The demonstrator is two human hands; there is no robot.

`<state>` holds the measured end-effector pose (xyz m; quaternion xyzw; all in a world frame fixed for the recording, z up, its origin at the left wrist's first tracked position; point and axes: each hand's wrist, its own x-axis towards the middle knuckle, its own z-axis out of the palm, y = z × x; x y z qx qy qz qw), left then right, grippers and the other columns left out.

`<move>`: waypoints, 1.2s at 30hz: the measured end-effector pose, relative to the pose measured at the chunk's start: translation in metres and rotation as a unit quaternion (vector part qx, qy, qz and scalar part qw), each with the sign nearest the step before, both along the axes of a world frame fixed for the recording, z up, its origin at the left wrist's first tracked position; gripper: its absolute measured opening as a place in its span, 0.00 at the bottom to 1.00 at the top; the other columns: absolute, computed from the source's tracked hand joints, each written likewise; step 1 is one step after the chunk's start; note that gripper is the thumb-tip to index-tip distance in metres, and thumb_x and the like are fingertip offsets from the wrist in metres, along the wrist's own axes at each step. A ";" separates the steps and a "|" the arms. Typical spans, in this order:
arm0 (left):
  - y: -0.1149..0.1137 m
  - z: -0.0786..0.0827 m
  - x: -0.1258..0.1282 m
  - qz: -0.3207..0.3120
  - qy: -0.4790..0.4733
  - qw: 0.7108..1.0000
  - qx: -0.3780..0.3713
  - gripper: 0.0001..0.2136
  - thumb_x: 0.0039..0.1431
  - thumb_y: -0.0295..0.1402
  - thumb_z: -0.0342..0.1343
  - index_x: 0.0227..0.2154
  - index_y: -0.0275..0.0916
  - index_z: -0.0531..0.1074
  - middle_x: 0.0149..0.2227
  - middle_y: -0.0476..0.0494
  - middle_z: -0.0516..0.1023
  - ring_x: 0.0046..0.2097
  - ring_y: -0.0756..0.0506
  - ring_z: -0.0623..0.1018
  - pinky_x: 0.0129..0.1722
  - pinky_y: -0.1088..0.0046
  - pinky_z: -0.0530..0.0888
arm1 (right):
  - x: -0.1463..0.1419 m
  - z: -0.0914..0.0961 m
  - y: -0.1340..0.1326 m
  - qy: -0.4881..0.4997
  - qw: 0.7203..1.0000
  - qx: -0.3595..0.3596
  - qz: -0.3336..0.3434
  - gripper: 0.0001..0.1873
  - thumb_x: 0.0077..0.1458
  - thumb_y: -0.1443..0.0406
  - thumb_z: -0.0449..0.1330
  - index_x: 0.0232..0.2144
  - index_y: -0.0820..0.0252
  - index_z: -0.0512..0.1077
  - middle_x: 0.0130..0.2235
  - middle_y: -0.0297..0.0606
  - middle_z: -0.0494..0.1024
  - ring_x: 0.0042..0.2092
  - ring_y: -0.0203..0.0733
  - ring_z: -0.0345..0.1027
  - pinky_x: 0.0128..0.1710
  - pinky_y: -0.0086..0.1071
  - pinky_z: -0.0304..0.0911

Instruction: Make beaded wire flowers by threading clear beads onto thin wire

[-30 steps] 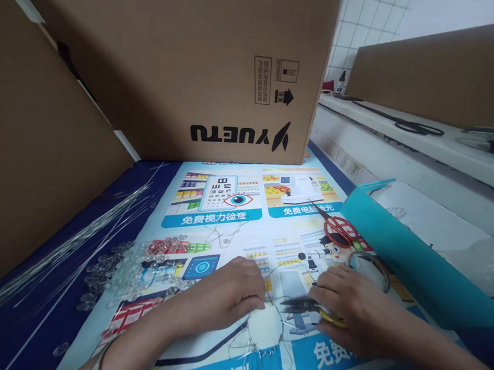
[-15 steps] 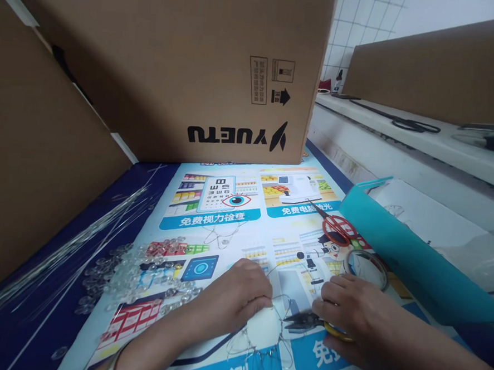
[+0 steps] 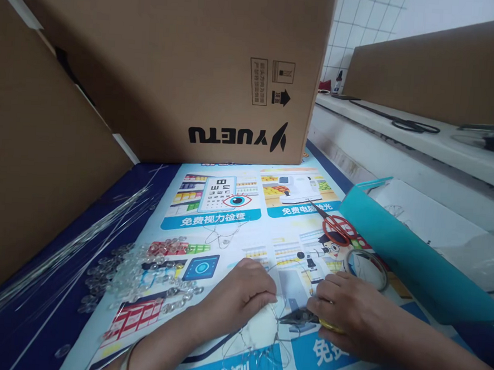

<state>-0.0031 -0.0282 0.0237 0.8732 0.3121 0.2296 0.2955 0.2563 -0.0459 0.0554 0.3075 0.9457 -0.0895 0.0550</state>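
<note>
My left hand is closed, thumb against fingers, at the top edge of a piece of bent wire with a white rounded middle. Thin wire loops stick out around that white middle, and one longer strand rises between my hands. My right hand is wrapped round needle-nose pliers with yellow handles. Their dark jaws point left and lie right beside the wire piece; whether they grip a strand is too fine to tell.
Clear beads lie heaped to the left, beyond them straight wires. Red-handled scissors, a coil of wire and a turquoise tray are on the right. A cardboard box stands behind; a bent wire piece lies before it.
My right hand and the pliers have shifted slightly left, bringing the jaws closer to the white middle. My left hand has moved a little to the right, still pinching the wire piece.
</note>
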 end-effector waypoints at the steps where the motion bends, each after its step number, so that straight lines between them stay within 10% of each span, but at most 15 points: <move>1: 0.000 -0.001 0.000 0.001 -0.002 1.000 0.002 0.07 0.64 0.31 0.48 0.31 0.39 0.68 0.30 0.48 0.73 0.36 0.47 0.70 0.43 0.68 0.62 | 0.000 0.000 0.000 0.001 1.000 0.002 0.001 0.08 0.53 0.63 0.58 0.37 0.57 0.66 0.35 0.37 0.70 0.38 0.45 0.61 0.36 0.37 0.49; 36: 0.002 -0.004 0.001 -0.006 -0.030 0.998 -0.048 0.09 0.63 0.32 0.49 0.27 0.39 0.68 0.28 0.49 0.73 0.34 0.48 0.70 0.41 0.69 0.63 | 0.000 -0.002 0.002 0.016 1.000 -0.003 0.000 0.08 0.53 0.64 0.57 0.37 0.57 0.67 0.35 0.38 0.70 0.39 0.45 0.62 0.37 0.37 0.50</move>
